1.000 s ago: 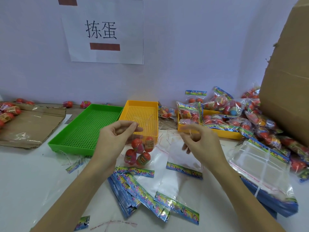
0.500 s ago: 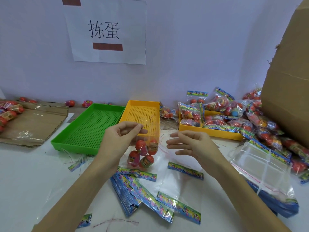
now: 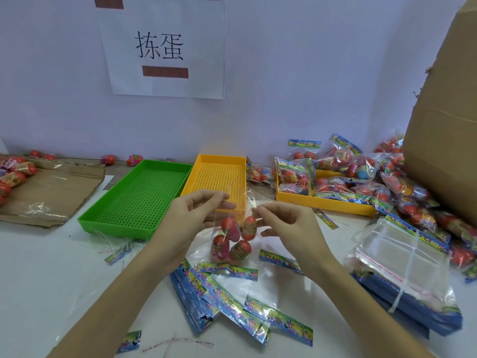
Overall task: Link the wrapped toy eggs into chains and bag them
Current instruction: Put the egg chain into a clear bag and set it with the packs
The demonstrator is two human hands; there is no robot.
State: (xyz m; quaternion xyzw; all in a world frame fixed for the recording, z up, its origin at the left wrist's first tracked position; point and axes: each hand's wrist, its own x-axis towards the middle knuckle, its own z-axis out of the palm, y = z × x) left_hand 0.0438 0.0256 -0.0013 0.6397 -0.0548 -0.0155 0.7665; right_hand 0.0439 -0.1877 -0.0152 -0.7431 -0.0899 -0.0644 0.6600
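now closing in from spread-open half a second ago: right hand point(image 3: 286, 223) pinching the top edge of the clear bag point(image 3: 233, 228), left hand point(image 3: 196, 215) pinching the opposite edge. hanging between both hands above the white counter point(image 3: 51, 267), four wrapped toy eggs point(image 3: 233, 240) inside.

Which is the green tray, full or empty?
Empty: the green tray shows only its bare perforated floor, with no eggs or bags inside.
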